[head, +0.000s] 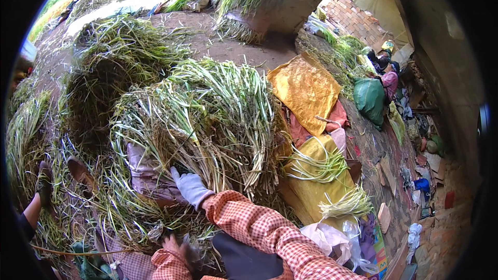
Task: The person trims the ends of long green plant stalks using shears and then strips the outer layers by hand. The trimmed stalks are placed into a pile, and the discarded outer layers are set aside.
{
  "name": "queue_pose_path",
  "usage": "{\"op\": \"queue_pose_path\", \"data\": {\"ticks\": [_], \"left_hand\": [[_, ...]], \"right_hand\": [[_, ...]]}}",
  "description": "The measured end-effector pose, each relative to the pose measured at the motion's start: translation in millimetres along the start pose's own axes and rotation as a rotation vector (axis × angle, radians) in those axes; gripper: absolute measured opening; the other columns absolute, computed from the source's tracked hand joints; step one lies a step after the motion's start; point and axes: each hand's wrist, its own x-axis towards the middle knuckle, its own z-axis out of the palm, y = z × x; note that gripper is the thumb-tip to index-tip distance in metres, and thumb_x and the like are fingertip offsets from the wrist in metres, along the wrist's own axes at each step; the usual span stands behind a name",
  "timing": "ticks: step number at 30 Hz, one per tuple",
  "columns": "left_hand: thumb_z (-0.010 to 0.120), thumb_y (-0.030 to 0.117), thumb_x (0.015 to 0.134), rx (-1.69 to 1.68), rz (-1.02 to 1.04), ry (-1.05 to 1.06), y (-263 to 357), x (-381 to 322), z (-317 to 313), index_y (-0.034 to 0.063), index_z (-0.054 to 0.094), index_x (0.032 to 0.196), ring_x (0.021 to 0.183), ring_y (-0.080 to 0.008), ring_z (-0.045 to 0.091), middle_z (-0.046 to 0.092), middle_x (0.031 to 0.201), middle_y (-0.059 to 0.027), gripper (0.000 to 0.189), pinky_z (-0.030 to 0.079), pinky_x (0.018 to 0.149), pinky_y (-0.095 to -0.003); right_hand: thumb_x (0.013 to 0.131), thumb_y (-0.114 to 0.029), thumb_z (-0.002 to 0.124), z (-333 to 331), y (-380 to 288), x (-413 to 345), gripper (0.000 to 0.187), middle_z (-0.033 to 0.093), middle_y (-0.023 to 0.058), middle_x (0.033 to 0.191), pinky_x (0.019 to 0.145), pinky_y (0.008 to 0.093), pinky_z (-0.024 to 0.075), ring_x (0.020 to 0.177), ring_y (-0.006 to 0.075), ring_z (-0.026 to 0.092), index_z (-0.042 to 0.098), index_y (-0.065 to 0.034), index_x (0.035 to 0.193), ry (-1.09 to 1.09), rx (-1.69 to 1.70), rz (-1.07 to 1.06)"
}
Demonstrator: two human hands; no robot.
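Note:
A large heap of long green-leaved stalks [202, 120], like onion or garlic plants, lies before me on a purple woven sack [146, 171]. My right hand [190, 187], in a pale grey glove, touches the heap's near edge, its index finger stretched along the stems. Its other fingers are partly hidden, so any grip is unclear. Low in the picture, my left hand [174, 245] is near my lap above loose leaves. It is partly blurred, and what it holds cannot be made out. Cleaned pale-green stems [319, 161] lie on a yellow sack [327, 194] at the right, with another bunch [346, 204] nearer me.
Another leafy heap [120, 58] stands beyond, at the left. An orange sack [305, 89] lies past the yellow one. Plastic bags [327, 239] are near my right arm. A person's foot [44, 181] is at the left; another person [389, 79] sits by a green sack [369, 101].

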Motion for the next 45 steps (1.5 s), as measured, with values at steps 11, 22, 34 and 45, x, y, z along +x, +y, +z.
{"op": "queue_pose_path", "data": {"ticks": [11,22,34,45], "left_hand": [[0.053,0.050,0.087,0.108,0.244,0.110,79,-113,-43,0.0140,0.032,0.142,0.138,-0.0328,0.022,0.033,0.146,-0.0114,0.069,0.020,0.108,-0.0576],[0.062,0.020,0.088,-0.838,0.808,-0.092,99,-113,-8,-0.0022,0.055,0.118,0.111,-0.0287,0.054,0.057,0.115,-0.0174,0.038,0.043,0.094,-0.0361],[0.047,0.026,0.096,-1.966,0.211,0.078,69,-19,-110,0.0043,0.053,0.117,0.077,-0.0211,0.062,0.065,0.099,-0.0138,0.031,0.054,0.060,-0.0326],[0.060,0.022,0.090,-1.908,0.256,0.063,70,-27,-103,0.0050,0.057,0.115,0.076,-0.0194,0.063,0.066,0.096,-0.0123,0.030,0.052,0.053,-0.0301]], "right_hand": [[0.092,-0.027,0.053,-210,91,-52,0.028,0.060,0.0077,0.081,0.030,0.0186,0.0366,0.045,0.0062,0.049,0.058,-0.0024,0.104,0.756,1.980,0.208],[0.081,-0.006,0.054,-231,51,-74,0.021,0.061,0.0150,0.075,0.032,0.0185,0.0345,0.041,0.0091,0.047,0.057,0.0039,0.100,0.857,2.130,0.026],[0.091,-0.014,0.055,-99,-4,-102,0.023,0.060,-0.0021,0.081,0.063,0.0200,0.0437,0.070,0.0040,0.052,0.061,-0.0019,0.109,-0.809,1.729,0.132],[0.091,-0.015,0.057,-97,-2,-99,0.023,0.060,-0.0030,0.082,0.063,0.0186,0.0425,0.071,0.0027,0.051,0.060,-0.0014,0.109,-0.741,1.658,0.132]]}}
